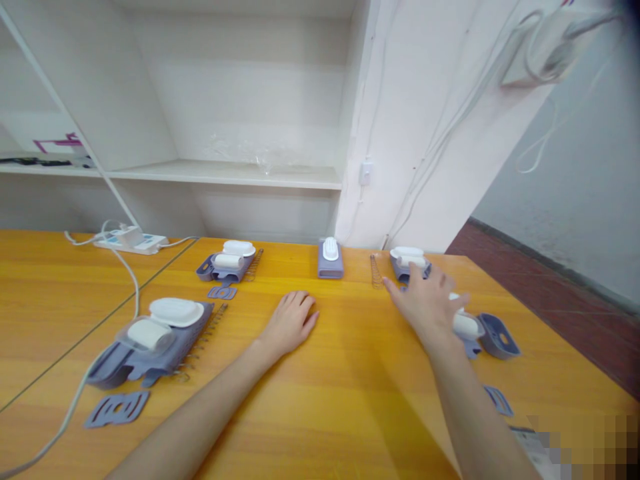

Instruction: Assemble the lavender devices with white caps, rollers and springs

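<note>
My left hand (293, 321) lies on the orange wooden table with its thumb apart, holding nothing. My right hand (429, 300) hovers with spread fingers over the right side, in front of a grey-purple plastic housing (399, 267) that carries a white oval part and a white cylinder (411, 261). Partly behind that hand is another set, with a white cylinder (466, 325) and an open grey-purple cup-like piece (499, 335). A coil spring (376, 272) is left of the right fingertips. At the back centre stands an assembled-looking grey-purple box (331, 268) with a white top piece.
Two more sets sit at left: a near housing (193, 337) with a spring (207, 333) and flat slotted plate (118, 409), and a farther white cylinder (229, 261) on its housing. A power strip (131, 240) trails a white cable (80, 400). Shelves (235, 175) stand behind.
</note>
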The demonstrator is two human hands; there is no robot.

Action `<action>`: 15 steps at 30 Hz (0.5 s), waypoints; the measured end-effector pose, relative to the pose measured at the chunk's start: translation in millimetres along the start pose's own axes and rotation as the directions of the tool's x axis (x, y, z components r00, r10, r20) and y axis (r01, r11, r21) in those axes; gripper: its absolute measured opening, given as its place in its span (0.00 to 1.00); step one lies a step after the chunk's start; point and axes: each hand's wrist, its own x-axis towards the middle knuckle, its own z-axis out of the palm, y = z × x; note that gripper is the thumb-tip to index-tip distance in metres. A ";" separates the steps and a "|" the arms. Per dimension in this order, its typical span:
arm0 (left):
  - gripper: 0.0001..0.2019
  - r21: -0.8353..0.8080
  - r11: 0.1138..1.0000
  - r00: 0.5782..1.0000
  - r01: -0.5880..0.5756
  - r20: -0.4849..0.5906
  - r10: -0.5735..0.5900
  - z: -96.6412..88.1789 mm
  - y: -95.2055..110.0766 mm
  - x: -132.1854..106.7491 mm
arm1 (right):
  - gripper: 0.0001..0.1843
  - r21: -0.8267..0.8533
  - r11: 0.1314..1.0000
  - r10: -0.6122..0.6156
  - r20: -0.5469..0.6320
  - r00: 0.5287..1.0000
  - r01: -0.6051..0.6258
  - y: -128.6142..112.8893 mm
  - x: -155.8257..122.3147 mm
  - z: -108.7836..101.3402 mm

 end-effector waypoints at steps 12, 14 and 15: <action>0.12 0.016 1.000 1.000 0.000 0.005 0.000 -0.7 2.0 1.5 | 0.39 -0.126 0.967 0.252 0.392 0.885 -0.220 61.3 16.0 24.1; 0.12 0.018 1.000 1.000 0.002 0.008 -0.003 -1.1 2.1 1.6 | 0.36 -0.144 0.964 0.262 0.371 0.891 -0.223 58.7 15.7 24.3; 0.12 0.019 1.000 1.000 0.003 0.010 -0.003 -1.3 2.1 1.6 | 0.35 -0.150 0.962 0.266 0.356 0.896 -0.227 57.3 15.4 24.1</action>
